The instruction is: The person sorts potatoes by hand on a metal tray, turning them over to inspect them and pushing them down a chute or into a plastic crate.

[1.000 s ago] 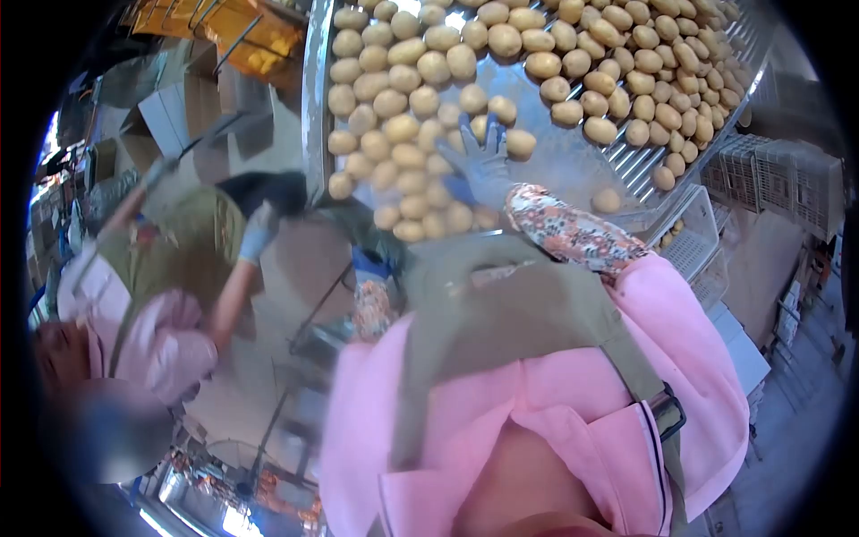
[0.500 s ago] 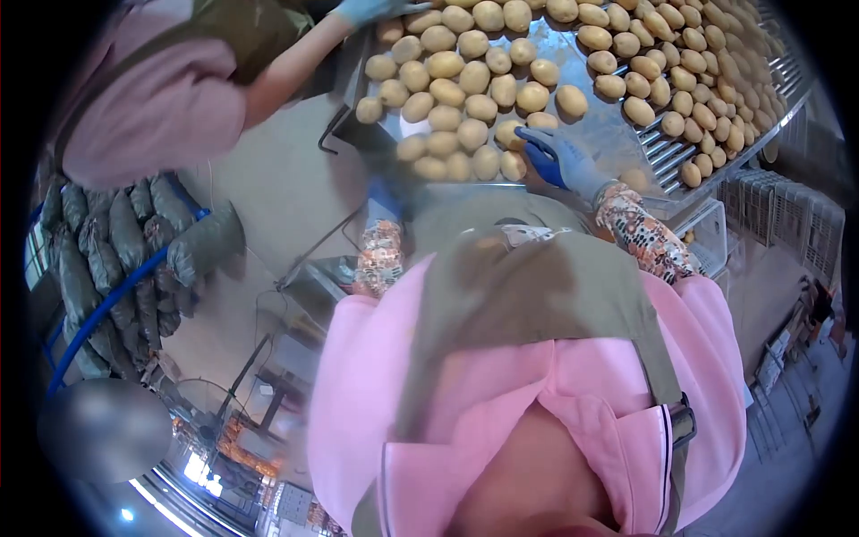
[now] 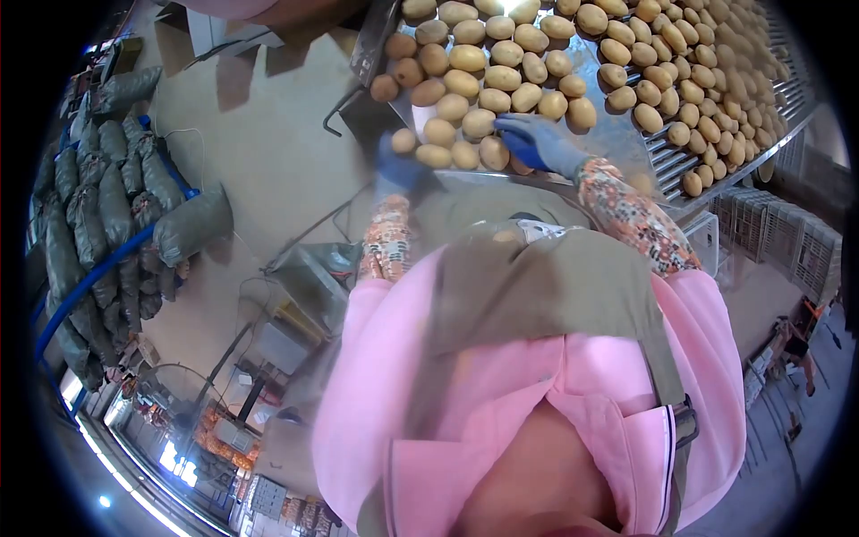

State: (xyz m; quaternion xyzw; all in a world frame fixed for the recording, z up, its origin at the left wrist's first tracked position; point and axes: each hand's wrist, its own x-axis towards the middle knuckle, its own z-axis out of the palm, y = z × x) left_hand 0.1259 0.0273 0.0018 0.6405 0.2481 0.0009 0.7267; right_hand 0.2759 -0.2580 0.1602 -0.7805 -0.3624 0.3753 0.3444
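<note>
Many potatoes lie on a metal table at the top centre. My right hand, in a blue and white glove, rests over the near potatoes, its fingertips beside one near the front edge; the thumb side is partly hidden. At the table's near left corner is my left hand, gloved in blue and blurred, close to the leftmost near potato. Its fingers are smeared, so what they hold cannot be made out. Patterned sleeves cover both forearms.
Metal rollers carry more potatoes at the right. Plastic crates stand beyond them. Filled green sacks hang or lie by a blue rail at the left. A metal hook juts from the table's left side.
My right hand has moved left over the near potatoes, and my left hand has risen to the table's corner. The co-worker's gloved hand and arm have left the view.
</note>
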